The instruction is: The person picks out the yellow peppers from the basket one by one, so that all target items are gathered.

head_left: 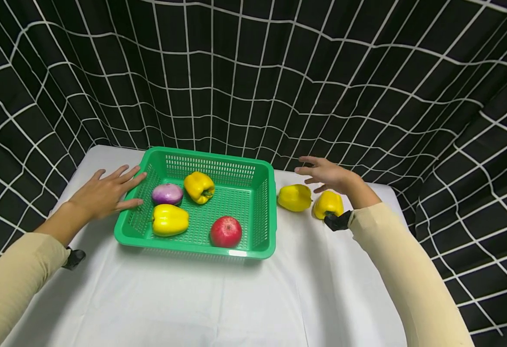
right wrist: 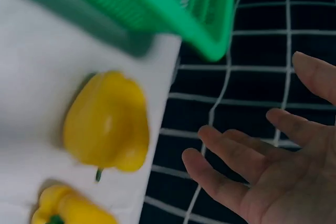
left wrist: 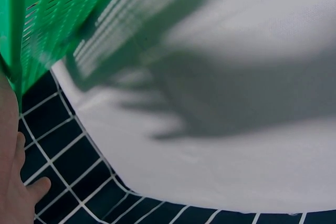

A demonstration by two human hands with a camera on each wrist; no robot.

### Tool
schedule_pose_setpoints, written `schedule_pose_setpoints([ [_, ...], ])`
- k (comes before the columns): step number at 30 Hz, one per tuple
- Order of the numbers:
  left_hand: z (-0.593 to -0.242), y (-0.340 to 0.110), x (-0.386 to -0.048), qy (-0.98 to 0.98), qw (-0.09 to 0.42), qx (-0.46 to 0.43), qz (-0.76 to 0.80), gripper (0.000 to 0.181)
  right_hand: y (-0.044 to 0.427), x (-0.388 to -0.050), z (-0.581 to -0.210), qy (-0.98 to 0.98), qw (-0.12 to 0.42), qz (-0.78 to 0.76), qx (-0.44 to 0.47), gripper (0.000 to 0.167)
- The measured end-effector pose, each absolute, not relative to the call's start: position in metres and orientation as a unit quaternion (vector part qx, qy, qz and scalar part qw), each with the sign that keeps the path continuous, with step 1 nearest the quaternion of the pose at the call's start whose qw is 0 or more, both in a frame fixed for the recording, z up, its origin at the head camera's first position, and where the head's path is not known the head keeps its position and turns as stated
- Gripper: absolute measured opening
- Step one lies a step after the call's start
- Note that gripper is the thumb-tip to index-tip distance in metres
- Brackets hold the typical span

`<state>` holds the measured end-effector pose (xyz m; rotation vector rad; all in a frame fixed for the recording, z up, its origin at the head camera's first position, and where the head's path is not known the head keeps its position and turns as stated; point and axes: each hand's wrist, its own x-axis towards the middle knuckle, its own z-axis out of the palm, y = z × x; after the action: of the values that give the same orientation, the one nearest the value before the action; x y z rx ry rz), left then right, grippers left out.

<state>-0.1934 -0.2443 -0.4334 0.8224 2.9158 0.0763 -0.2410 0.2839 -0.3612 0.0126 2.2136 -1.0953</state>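
Note:
My left hand (head_left: 106,193) lies at the left rim of a green plastic basket (head_left: 194,249), its fingers spread over the edge. Inside are a yellow bell pepper (head_left: 171,220), another yellow bell pepper (head_left: 199,187), a purple oval vegetable (head_left: 167,194) and a red round fruit (head_left: 226,232). Right of the basket, my right hand (head_left: 329,175) hovers with loose fingers, holding nothing. Below it on the table are a yellow pepper on its side (head_left: 294,197) and another yellow pepper (head_left: 328,204). In the right wrist view, a gap separates the fingers from the nearer pepper (right wrist: 107,124).
A white cloth covers the table (head_left: 192,308). Black curtains with a white grid (head_left: 244,72) hang behind and at both sides, close to the table's back edge. The basket's raised walls stand between its contents and the two peppers outside.

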Motion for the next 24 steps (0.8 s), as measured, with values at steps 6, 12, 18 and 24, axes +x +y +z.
schedule_pose_setpoints([
  [6,-0.434,-0.245,-0.194,0.961,0.050,0.271,0.023,0.075,0.245,-0.251,-0.338,0.851,0.297,-0.431,-0.044,0.068],
  [12,-0.432,-0.245,-0.194,0.961,0.056,0.269,0.025,0.075,0.202,-0.256,-0.341,0.838,0.299,-0.452,-0.069,0.066],
  [18,-0.431,-0.244,-0.194,0.961,0.064,0.268,0.019,0.076,0.163,-0.253,-0.357,0.828,0.307,-0.463,-0.076,0.064],
  [24,-0.433,-0.244,-0.194,0.962,0.059,0.264,0.029,0.075,0.125,-0.247,-0.388,0.827,0.277,-0.485,-0.070,0.061],
])
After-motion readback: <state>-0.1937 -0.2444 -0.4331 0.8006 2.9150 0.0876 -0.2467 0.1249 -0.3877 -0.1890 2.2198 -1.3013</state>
